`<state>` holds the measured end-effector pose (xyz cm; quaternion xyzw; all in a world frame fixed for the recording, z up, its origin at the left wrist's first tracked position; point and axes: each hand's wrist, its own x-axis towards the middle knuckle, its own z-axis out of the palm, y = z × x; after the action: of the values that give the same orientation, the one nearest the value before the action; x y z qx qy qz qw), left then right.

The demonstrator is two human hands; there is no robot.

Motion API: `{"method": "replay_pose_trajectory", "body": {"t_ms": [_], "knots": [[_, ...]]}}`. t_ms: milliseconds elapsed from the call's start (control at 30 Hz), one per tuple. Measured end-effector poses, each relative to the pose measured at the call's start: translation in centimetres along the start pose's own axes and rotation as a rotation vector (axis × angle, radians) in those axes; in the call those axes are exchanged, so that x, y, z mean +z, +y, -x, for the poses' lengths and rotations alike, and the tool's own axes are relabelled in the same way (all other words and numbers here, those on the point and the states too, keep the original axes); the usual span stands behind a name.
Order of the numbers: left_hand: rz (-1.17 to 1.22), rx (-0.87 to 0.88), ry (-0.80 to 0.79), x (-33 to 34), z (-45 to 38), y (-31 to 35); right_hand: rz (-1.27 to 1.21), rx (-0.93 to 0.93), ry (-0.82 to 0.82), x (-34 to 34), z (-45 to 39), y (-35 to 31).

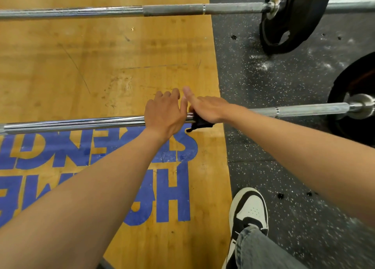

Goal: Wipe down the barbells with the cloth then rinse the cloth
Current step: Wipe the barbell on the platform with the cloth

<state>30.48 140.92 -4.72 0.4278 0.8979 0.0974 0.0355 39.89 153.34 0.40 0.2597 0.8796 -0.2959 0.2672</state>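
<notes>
The near barbell point(81, 123) lies across the wooden platform, its right sleeve reaching a black plate point(353, 98). My left hand point(164, 114) lies over the bar's smooth middle with its fingers curled past the far side. Right beside it, my right hand point(209, 108) covers a black cloth point(199, 124) wrapped on the bar, thumb pointing forward; a corner of the cloth hangs below. The two hands nearly touch. A second barbell point(101, 11) lies farther away, parallel to the first, with its own black plate point(294, 19).
The wooden platform point(101, 66) carries blue lettering near me. To the right is speckled black rubber flooring point(274, 86) with white chalk marks. My right foot in a black-and-white sneaker point(248, 210) stands on the rubber by the platform edge.
</notes>
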Motion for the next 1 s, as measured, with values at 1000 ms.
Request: {"method": "replay_pose_trajectory", "body": {"t_ms": [1000], "knots": [[-0.03,0.004,-0.089,-0.5,6.0,0.7,0.214,-0.115,0.668,9.1,5.9,2.0]]}}
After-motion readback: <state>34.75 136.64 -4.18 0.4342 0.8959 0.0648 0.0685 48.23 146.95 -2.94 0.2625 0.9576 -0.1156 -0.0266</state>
